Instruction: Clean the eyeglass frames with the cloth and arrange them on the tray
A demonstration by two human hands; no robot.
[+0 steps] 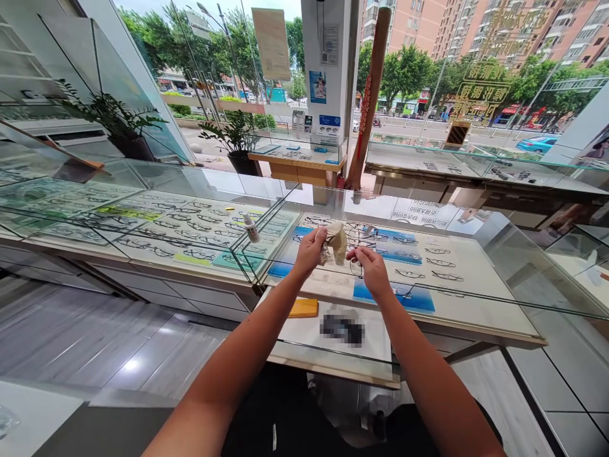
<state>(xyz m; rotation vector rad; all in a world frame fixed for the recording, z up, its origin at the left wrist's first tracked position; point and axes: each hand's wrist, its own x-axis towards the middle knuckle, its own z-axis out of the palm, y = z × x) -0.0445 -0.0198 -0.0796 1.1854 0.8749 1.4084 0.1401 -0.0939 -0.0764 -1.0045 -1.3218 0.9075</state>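
Observation:
Over the glass display counter (476, 254), my left hand (311, 252) is closed on a beige cloth (337, 246), whose free part bunches up beside the fingers. My right hand (372, 265) pinches a pair of thin-framed eyeglasses (355, 268) just to the right of the cloth. Part of the frame hangs below the right fingertips, and its outline blends with the glasses displayed behind it. A small white spray bottle (250, 230) stands on the glass top to the left of my hands.
Rows of eyeglasses (190, 222) lie under the glass on both sides. A pulled-out drawer (290, 339) in front of me holds a yellow case (304, 308) and a blurred dark object (341, 329). Glass edges run across the counter. Potted plants (240, 143) stand by the window.

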